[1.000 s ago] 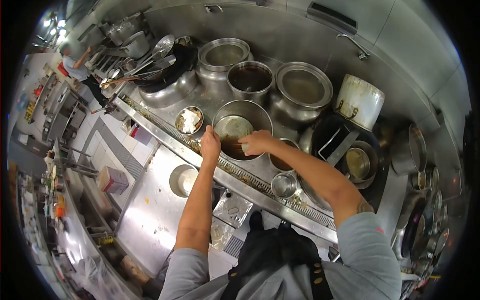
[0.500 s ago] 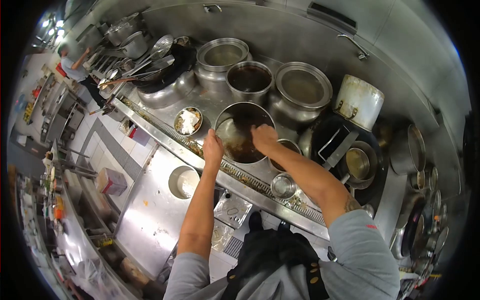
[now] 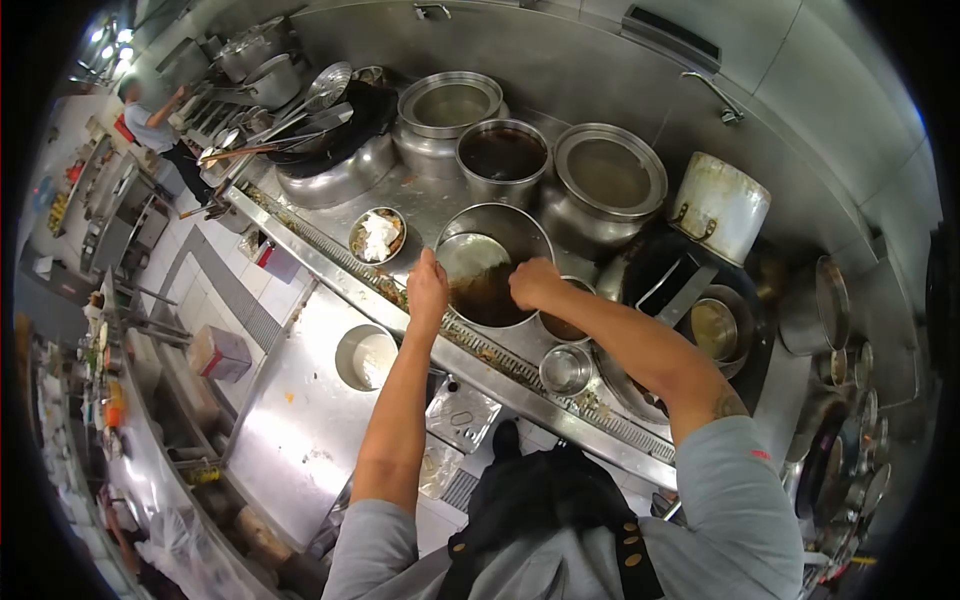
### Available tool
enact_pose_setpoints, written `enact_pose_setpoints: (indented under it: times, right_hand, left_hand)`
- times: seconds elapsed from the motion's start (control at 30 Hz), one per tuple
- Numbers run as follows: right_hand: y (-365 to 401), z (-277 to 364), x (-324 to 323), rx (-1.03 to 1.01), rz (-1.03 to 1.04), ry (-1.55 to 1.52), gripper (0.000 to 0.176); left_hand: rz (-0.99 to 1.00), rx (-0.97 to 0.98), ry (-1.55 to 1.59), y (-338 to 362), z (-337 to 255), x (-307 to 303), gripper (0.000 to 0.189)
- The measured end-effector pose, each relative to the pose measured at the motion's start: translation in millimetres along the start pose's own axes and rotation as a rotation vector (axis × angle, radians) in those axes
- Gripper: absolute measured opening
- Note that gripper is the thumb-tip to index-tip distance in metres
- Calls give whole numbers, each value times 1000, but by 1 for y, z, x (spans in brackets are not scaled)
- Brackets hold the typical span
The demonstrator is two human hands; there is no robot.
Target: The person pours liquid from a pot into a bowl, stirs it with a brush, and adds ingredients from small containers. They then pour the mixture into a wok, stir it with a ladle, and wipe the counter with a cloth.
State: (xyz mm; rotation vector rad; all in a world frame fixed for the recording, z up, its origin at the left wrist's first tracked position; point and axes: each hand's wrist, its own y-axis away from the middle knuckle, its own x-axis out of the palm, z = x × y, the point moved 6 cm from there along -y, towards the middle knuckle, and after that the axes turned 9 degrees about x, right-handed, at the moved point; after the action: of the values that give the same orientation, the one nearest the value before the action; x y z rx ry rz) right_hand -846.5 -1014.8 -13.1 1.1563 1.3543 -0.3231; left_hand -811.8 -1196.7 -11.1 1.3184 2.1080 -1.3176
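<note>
The wide steel pot [image 3: 515, 228] stands upright on the counter [image 3: 328, 222], between a bowl of white-topped food [image 3: 379, 237] and a small pot of brown liquid [image 3: 566, 328]. Our left hand [image 3: 428, 285] grips its rim; our right hand [image 3: 535, 284] is clenched opposite, though we can't quite tell around what.

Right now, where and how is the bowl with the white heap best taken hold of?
Probably by pinching the bowl's rim on the side nearest the left hand, coming from above: it sits upright, its round rim is exposed there, and the white heap occupies the middle.
</note>
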Motion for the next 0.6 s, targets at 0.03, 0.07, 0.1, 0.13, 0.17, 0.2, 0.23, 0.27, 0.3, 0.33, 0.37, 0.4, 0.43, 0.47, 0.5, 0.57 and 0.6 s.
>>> enact_pose_setpoints:
  times: [0.03,0.07,0.1,0.13,0.17,0.2,0.23,0.27,0.3,0.33,0.37,0.4,0.43,0.47,0.5,0.57,0.6]
  right_hand:
    - [0,-1,2,1,4,7,29]
    - [0,5,4,-75,40,-26,32]
    - [6,12,-3,-151,74,-64,36]
    - [14,9,-17,-60,264,-300,45]
    - [21,9,-32,-62,260,-300,45]
    - [25,9,-44,-39,234,-462,50]
    - [25,8,-52,-19,209,-622,55]
    - [3,5,-48,-83,-26,-512,48]
    - [-18,2,-33,-92,-26,-507,48]
    - [-36,-9,-26,-1,-194,-419,44]
    - [-41,-18,-25,92,-362,-331,40]
    - [-31,-24,-22,132,-343,-257,35]
    - [-19,-16,-19,129,-343,-248,35]
    - [-7,-7,-8,89,-241,-176,28]
    - [3,-2,-2,51,-141,-105,24]
    - [15,0,-8,8,-82,-102,25]
    - [21,-3,-16,2,-67,-199,26]
  left_hand:
    - [-13,-18,1,1,0,0,10]
    - [-48,7,13,1,-2,-3,10]
    - [-49,9,14,0,-1,-3,10]
    - [5,3,10,-1,0,-1,9]
    - [58,-3,4,-2,1,1,7]
    - [63,21,2,-5,-1,0,7]
    - [62,18,-3,-6,-2,-2,7]
    - [71,5,3,-7,0,-3,7]
    - [79,-10,7,-8,1,-6,7]
    - [83,-9,23,-7,4,-7,7]
    - [82,-16,18,-4,7,-7,7]
    - [19,21,16,-3,8,-8,9]
    - [-47,56,20,-2,4,-11,12]
    - [-38,11,46,-2,2,-9,12]
    - [-43,14,55,-3,-1,-7,12]
    - [-116,-60,36,4,1,-13,12]
    - [-176,-108,14,14,9,-10,14]
